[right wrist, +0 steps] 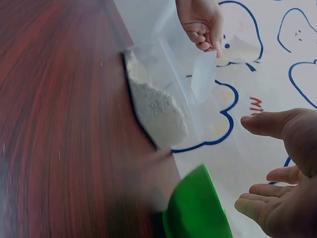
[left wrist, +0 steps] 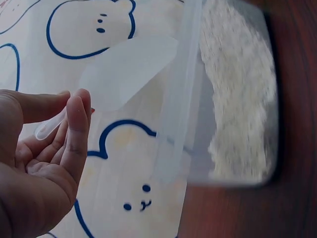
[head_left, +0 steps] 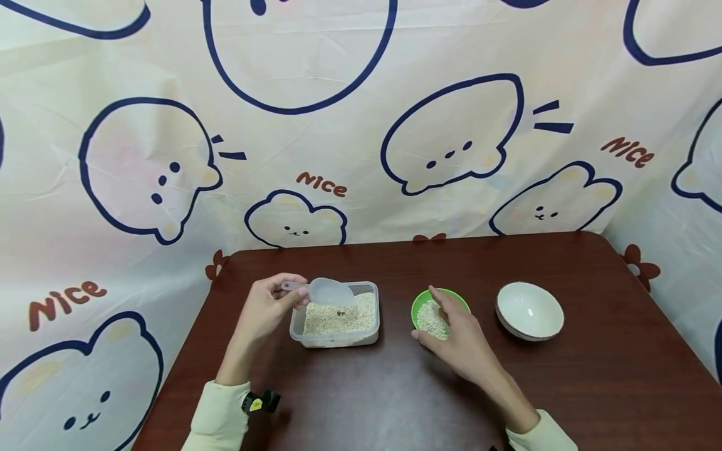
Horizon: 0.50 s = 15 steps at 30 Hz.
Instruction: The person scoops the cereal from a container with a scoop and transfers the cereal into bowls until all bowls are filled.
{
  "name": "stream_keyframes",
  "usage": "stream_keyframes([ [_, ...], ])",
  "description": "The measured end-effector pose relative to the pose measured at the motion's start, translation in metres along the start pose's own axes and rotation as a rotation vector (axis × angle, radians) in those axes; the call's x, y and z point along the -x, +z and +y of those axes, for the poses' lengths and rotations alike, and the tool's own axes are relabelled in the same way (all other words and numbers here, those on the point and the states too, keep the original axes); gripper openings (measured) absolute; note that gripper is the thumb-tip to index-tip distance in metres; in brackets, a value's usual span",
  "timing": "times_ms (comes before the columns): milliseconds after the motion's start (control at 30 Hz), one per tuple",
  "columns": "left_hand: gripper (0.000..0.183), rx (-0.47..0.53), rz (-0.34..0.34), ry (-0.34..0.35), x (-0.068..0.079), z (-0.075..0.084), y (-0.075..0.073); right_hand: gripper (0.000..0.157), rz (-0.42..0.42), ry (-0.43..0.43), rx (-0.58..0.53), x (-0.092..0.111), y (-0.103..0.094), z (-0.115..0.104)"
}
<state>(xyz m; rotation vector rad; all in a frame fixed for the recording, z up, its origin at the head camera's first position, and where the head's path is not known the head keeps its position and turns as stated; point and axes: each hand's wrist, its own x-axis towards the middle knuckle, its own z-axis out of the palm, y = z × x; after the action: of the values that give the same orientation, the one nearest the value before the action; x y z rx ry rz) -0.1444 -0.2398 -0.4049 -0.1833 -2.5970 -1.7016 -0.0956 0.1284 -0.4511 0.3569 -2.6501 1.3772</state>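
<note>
My left hand (head_left: 274,305) pinches the short handle of a translucent plastic scoop (head_left: 333,292) between thumb and fingers. The scoop is above a clear rectangular container (head_left: 338,341), which holds pale flakes (head_left: 341,319) that look like oats. In the left wrist view, the scoop's bowl (left wrist: 126,72) stands beside the container's rim. My right hand (head_left: 462,341) is beside a small green bowl (head_left: 418,302), thumb and fingers spread, partly covering it from the head view. Similar pale flakes (head_left: 432,321) lie in that bowl. The right wrist view shows a gap between hand and green bowl (right wrist: 195,206).
A white bowl (head_left: 530,308) sits on the dark brown table (head_left: 361,394), right of the green bowl. Behind the table hangs a pale cloth (head_left: 361,150) with cartoon outlines. A dark wrist strap (head_left: 261,401) is on the left cuff.
</note>
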Motion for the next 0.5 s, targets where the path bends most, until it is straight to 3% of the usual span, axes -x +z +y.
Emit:
stream_keyframes([
  [200, 0.018, -0.099, 0.045, -0.008, 0.008, -0.003, -0.012, 0.086, -0.056, 0.001, -0.026, -0.002, 0.014, -0.007],
  [500, 0.021, -0.178, 0.055, 0.001, 0.013, -0.006, -0.028, 0.088, -0.114, 0.009, -0.050, -0.005, 0.032, -0.014],
])
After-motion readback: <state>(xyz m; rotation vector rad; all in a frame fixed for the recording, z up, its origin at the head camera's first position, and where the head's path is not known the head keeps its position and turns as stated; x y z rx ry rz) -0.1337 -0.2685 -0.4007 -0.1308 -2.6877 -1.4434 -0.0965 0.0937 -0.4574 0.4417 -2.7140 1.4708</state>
